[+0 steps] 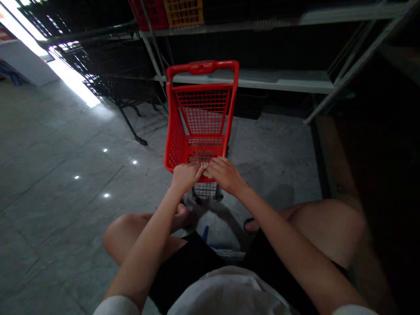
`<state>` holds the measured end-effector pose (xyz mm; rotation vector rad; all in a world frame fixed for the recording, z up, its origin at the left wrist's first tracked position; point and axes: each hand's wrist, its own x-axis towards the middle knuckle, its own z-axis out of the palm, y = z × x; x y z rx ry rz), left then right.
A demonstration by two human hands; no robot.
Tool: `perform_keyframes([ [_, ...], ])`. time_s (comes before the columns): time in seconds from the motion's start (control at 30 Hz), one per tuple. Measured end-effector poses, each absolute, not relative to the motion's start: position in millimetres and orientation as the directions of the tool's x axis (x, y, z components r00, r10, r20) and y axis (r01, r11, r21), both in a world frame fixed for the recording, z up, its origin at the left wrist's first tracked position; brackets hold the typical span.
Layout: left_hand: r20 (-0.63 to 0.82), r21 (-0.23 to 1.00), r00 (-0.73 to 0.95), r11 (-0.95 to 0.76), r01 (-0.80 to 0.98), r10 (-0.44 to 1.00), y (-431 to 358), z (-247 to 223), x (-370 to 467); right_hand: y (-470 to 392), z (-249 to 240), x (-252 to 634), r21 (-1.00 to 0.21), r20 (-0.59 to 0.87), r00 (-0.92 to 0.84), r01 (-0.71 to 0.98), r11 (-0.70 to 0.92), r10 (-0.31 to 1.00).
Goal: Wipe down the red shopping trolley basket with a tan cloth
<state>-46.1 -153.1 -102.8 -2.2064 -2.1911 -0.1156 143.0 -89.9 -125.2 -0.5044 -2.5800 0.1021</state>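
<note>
A small red plastic shopping cart (201,144) stands upright in front of me, its handle at the far side and its front rim nearest to me. My left hand (187,176) is closed over that near rim, fingers pointing inward. From the right, my right hand (226,175) lies across the same rim with bent fingers. Both hands nearly meet at the middle. Between their fingertips shows a small pale yellowish patch (207,173), too small and covered to name. The fingers' undersides are hidden.
Behind the cart stands a metal shelf rack (285,81) with a red crate (151,13) and a yellow crate (184,12) on top. A dark metal frame with legs (126,120) stands at left. My knees flank the cart over grey tiled floor (65,210).
</note>
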Motion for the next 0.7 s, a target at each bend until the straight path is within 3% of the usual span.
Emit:
perform_keyframes([
  [0.1,0.08,0.043,0.097,-0.101,0.994,0.992,-134,-104,-49,-65,-119,154,-0.155,0.416,-0.825,0.351,0.923,0.383],
  [0.2,0.104,0.075,0.192,-0.2,0.977,0.976,-109,-103,-37,-31,-111,172,-0.143,0.384,-0.791,0.459,0.877,0.477],
  [0.47,0.121,0.082,0.32,-0.331,0.94,0.94,-79,-100,14,55,-79,235,-0.01,0.353,-0.678,0.687,0.727,0.645],
  [0.57,0.136,0.067,0.35,-0.361,0.93,0.927,-87,-102,13,57,-80,259,-0.107,0.412,-0.574,0.74,0.664,0.707],
  [0.7,0.141,0.046,0.332,-0.341,0.939,0.933,-97,-106,-8,13,-109,261,-0.28,0.506,-0.51,0.666,0.691,0.696],
])
